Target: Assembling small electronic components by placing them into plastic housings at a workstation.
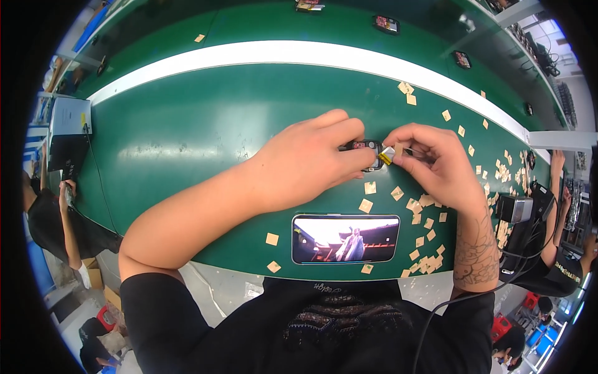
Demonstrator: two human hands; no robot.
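My left hand [314,156] is closed around a small black device housing [376,148] on the green table, its fingers covering much of the housing. Circuit parts show inside the open case. At the right end of the housing, my right hand [433,159] pinches a small silver battery [387,153] with yellow tape along its lower edge. A tan paper square [399,150] sits by those fingertips, next to the battery. Whether the battery touches the case I cannot tell. Just below both hands lie several more tan squares [370,187].
A phone playing a video [346,239] lies near the table's front edge. Tan squares are scattered over the right side. Behind a white strip [286,53], several black devices [386,24] rest on a green surface. A grey box [70,117] stands left; other people work at both sides.
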